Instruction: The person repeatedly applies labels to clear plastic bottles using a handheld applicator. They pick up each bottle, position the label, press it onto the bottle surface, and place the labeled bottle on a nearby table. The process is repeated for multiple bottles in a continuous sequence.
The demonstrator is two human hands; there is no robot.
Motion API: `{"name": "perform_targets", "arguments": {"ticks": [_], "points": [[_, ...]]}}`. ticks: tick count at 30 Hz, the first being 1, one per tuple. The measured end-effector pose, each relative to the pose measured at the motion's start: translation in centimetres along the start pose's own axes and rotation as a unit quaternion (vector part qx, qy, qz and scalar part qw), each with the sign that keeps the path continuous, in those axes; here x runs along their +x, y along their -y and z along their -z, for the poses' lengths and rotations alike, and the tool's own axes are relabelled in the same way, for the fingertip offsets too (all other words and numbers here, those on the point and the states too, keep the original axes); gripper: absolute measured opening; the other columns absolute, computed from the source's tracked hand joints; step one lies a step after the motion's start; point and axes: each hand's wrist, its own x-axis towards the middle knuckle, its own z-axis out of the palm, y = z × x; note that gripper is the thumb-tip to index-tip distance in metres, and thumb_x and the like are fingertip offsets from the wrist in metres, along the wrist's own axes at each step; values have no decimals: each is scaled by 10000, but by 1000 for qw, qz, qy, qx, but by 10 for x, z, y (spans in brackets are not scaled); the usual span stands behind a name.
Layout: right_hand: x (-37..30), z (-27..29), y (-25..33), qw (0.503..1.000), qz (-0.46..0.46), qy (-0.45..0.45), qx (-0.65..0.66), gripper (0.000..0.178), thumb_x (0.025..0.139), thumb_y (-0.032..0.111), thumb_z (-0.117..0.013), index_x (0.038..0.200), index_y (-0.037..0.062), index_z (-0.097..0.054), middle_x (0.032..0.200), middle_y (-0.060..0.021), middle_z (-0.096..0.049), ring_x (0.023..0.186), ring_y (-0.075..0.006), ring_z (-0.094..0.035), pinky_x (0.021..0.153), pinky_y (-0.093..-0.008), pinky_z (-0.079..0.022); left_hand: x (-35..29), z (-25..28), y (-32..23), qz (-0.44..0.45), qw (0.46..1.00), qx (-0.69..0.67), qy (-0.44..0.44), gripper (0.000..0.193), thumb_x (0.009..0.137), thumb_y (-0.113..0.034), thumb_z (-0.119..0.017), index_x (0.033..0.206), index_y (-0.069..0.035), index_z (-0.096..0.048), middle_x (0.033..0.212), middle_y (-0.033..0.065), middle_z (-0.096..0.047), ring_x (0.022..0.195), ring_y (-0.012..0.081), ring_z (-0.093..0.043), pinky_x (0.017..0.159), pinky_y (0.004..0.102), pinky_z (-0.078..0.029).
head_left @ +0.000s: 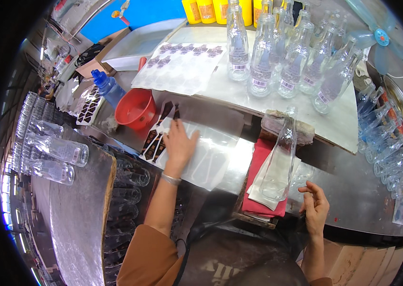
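Note:
My left hand (pixel 178 145) reaches over a backing sheet (pixel 208 164) that carries dark bottle-shaped decals (pixel 153 147). Its thumb stands apart from the fingers, and the fingertips touch the sheet beside one dark decal. A clear glass bottle (pixel 280 164) lies on folded white cloths (pixel 258 181) over a red cloth (pixel 258 157). The bottle's neck leans on a worn, wrapped block (pixel 278 125). To the right of the bottle's base, my right hand (pixel 315 209) hovers with bent fingers apart and nothing visible in them.
Several labelled glass bottles (pixel 261 66) stand on the raised white board (pixel 211 90), with a sheet of printed labels (pixel 177 66). A red bowl (pixel 137 109) and blue squeeze bottle (pixel 110 88) are at left. More bottles (pixel 58 148) lie far left and at right (pixel 387 157), near a fan (pixel 381 37).

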Motion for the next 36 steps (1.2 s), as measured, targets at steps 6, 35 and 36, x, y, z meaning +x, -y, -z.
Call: {"name": "perform_targets", "arguments": {"ticks": [6,35,36], "points": [[-1,4,0,999,9,8,-33,281,978,40,-589,1240,-58,-610,1014,-105,-716,592,-41,-530,532,-194,-451,-115,55,-38,-155,984,-50,75,779,877,-422,-714,1434,55,-450,1500,280,-428,1263,405,-505,1087,513,-337],[-12,1,-15,990,58,35,-127,220,908,71,-701,1108,-19,-697,830,-75,-703,595,-80,-547,572,-241,-453,-117,45,64,-305,946,-105,-26,423,804,-9,-734,1219,-66,-679,1335,108,-647,1280,313,-582,1115,486,-391],[-12,1,-15,990,56,36,-124,223,905,75,-704,1107,-19,-698,831,-75,-704,597,-81,-547,573,-242,-453,-117,46,63,-310,944,-98,-61,314,804,-19,-741,1114,-55,-703,1245,92,-689,1186,288,-639,1030,456,-462]]}}
